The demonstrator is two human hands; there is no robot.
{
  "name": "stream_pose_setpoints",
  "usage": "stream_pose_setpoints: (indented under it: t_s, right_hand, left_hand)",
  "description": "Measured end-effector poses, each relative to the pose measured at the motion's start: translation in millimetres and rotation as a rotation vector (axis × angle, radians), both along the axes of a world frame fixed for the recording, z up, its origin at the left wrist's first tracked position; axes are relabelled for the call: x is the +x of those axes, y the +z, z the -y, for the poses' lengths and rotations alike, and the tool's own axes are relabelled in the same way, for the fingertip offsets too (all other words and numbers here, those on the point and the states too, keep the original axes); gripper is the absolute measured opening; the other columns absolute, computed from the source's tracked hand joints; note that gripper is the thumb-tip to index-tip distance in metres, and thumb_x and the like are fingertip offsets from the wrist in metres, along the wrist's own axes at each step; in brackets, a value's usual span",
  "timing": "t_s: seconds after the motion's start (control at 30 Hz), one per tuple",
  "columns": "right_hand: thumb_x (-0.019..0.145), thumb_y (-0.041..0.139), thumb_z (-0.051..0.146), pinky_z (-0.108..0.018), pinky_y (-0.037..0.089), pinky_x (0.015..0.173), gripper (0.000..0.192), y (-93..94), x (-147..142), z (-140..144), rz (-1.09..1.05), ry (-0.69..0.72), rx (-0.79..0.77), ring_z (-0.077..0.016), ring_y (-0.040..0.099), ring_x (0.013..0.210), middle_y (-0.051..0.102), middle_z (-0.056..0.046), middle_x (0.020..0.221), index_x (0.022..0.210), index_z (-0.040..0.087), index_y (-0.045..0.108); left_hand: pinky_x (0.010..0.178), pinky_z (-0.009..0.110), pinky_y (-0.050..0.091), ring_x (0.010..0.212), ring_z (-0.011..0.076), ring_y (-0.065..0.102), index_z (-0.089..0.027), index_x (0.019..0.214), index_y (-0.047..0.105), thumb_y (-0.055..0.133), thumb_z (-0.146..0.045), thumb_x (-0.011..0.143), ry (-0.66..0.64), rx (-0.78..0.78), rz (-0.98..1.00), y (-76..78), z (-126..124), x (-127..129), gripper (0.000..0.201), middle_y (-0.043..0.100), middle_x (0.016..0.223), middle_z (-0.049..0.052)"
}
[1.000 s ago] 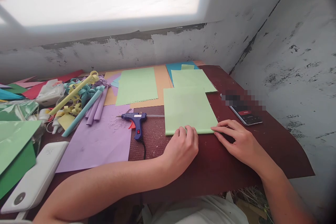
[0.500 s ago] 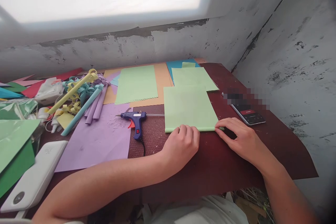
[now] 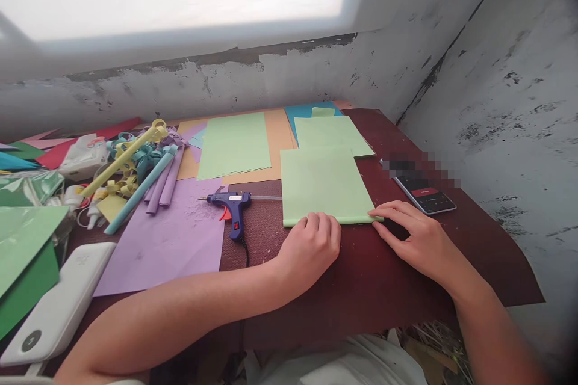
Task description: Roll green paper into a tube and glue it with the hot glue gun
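Observation:
A light green sheet of paper (image 3: 323,183) lies on the dark red table, its near edge wound into a thin roll. My left hand (image 3: 316,237) rests on the middle of that roll, fingers curled over it and pressing down; the fingertips are partly hidden. At the roll's right end, my right hand (image 3: 406,228) has its thumb below and its forefinger above, lightly gripping the end. A blue hot glue gun (image 3: 233,207) lies just left of the sheet, its clear glue stick pointing toward the paper.
Further back lie more green sheets (image 3: 237,144) on orange paper (image 3: 279,132). A phone (image 3: 424,192) sits to the right. Purple paper (image 3: 180,246), rolled paper tubes (image 3: 142,189) with curled strips, and a white power bank (image 3: 58,301) are on the left. A wall stands behind.
The thumb and forefinger of my right hand have loosened slightly at the roll's end. My left hand stays nearly still on the roll.

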State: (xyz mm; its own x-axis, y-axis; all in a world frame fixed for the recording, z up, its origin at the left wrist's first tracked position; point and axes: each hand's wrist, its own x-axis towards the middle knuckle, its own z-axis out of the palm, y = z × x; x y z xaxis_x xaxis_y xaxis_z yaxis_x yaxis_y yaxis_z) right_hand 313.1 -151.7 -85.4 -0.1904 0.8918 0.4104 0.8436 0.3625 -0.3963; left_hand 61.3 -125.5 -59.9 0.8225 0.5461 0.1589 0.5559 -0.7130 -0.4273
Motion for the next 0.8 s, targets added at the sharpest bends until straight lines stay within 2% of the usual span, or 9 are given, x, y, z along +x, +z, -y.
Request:
stream_pose_setpoints:
  t_s: [0.5, 0.8]
  right_hand:
    - [0.102, 0.056, 0.027, -0.035, 0.054, 0.088, 0.016, -1.6, -0.2, -0.2, 0.009, -0.02, -0.017, -0.0226, 0.071, 0.102, 0.07, -0.005, 0.112, 0.11, 0.028, 0.069]
    - [0.101, 0.055, 0.029, -0.038, 0.055, 0.089, 0.019, -3.9, 1.4, -3.4, 0.028, -0.025, -0.025, -0.0246, 0.07, 0.105, 0.07, -0.006, 0.115, 0.114, 0.027, 0.07]
  left_hand:
    - [0.062, 0.031, 0.045, 0.073, 0.0182, 0.058, -0.004, 0.113, 0.062, 0.045, 0.0, 0.093, -0.005, 0.008, 0.009, -2.2, -1.0, -0.2, 0.026, 0.057, 0.087, 0.007]
    - [0.064, 0.031, 0.045, 0.077, 0.0187, 0.057, -0.006, 0.11, 0.063, 0.042, 0.0, 0.093, 0.011, -0.029, -0.022, -1.3, -3.6, 0.9, 0.027, 0.057, 0.093, 0.008]
